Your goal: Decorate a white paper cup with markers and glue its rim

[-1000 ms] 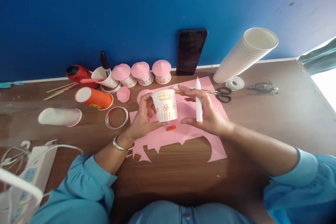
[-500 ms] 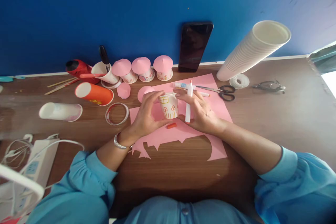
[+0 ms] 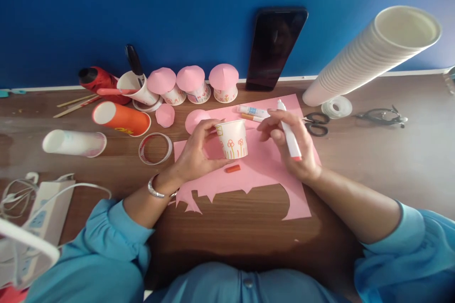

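My left hand (image 3: 197, 154) grips a short white paper cup (image 3: 233, 139) by its left side, thumb beneath and fingers at the rim. Orange-red flowers with stems and part of a yellow window are drawn on the cup. My right hand (image 3: 293, 144), a little to the right and apart from the cup, holds a white marker (image 3: 289, 132) with a red end towards my palm and its tip pointing away from me. Below the cup, a red marker cap (image 3: 232, 169) lies on a cut sheet of pink paper (image 3: 256, 177).
Three small cups with pink cone roofs (image 3: 223, 77) line the wall beside a leaning black phone (image 3: 275, 52). Scissors (image 3: 316, 124), a tall stack of paper cups (image 3: 369, 57) and eyeglasses (image 3: 384, 116) are right. Leftward lie a tape roll (image 3: 141, 149), an orange cup (image 3: 122, 119) and a power strip (image 3: 53, 213).
My right hand has left the cup and moved right with the marker. The cup has turned in my left hand, so the flowers face me more and the window has shifted left.
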Demonstrator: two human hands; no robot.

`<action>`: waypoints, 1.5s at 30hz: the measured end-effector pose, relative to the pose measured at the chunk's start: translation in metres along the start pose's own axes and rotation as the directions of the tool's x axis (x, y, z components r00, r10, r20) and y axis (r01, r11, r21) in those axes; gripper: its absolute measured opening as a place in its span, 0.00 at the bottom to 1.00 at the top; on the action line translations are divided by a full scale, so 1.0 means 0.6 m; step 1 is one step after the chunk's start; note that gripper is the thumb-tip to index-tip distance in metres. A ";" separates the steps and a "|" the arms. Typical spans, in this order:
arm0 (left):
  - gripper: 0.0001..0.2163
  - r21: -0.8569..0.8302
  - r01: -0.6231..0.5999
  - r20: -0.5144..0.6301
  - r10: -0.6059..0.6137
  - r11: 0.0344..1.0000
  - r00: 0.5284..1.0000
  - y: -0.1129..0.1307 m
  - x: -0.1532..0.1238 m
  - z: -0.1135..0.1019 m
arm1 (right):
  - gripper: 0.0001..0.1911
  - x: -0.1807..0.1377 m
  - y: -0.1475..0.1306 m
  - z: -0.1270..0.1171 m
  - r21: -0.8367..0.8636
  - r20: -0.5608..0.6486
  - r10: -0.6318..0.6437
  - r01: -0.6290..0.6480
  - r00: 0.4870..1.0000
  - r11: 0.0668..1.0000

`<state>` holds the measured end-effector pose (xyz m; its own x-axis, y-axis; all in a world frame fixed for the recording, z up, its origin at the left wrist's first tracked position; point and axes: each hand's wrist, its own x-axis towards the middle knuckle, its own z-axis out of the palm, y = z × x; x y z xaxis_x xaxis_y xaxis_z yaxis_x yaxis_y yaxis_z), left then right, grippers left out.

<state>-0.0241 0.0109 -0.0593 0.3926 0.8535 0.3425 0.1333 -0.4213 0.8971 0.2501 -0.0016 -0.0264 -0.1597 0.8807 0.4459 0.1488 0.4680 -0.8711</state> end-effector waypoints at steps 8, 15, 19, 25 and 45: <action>0.42 0.062 0.011 0.050 -0.014 0.998 0.999 0.007 0.002 -0.003 | 0.14 0.006 -0.003 -0.005 0.366 -0.084 0.310 -0.260 0.947 0.894; 0.42 0.174 0.002 0.073 -0.015 0.985 0.997 0.015 0.003 -0.002 | 0.16 0.017 0.004 0.003 0.667 0.113 0.526 -0.457 0.843 0.589; 0.43 0.277 0.025 0.070 -0.046 0.961 0.996 0.018 0.001 -0.005 | 0.12 0.021 0.007 0.002 0.725 0.127 0.510 -0.431 0.851 0.538; 0.41 0.318 0.024 0.064 -0.047 0.948 0.997 0.013 -0.002 -0.006 | 0.16 0.015 0.006 0.003 0.704 0.167 0.477 -0.443 0.863 0.555; 0.42 0.339 0.059 0.042 -0.078 0.939 0.996 0.010 -0.002 -0.001 | 0.16 -0.001 0.002 0.005 0.526 0.269 0.447 -0.518 0.853 0.674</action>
<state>-0.0245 0.0076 -0.0540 0.4185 0.8702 0.2599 0.4572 -0.4492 0.7676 0.2475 -0.0015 -0.0282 -0.3320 0.9411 -0.0637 -0.3306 -0.1793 -0.9266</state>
